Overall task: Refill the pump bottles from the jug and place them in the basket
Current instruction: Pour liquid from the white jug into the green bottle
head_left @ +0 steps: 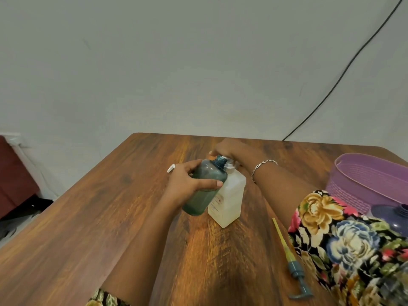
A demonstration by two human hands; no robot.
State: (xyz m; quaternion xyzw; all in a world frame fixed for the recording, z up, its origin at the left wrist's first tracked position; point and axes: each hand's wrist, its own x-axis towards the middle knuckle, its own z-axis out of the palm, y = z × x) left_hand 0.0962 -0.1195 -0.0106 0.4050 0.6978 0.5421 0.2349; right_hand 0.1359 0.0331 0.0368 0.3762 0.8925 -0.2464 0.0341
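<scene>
My left hand [187, 182] grips a teal see-through bottle [206, 188] with no pump in its open neck, held tilted above the table. Right beside it stands a clear square bottle [229, 199] with a white pump. My right hand [227, 150] reaches over and grips that white pump top. A teal pump head with a yellow tube [291, 261] lies loose on the table at the near right. The purple basket [362, 184] stands at the right edge. In front of it, partly hidden by my sleeve, is a dark purple container [390, 214] with an open neck.
A small white piece [171, 168] lies on the wooden table [88, 217] behind my left hand. A black cable [344, 71] runs down the wall at the back right. A dark red object [13, 173] stands beyond the table's left edge.
</scene>
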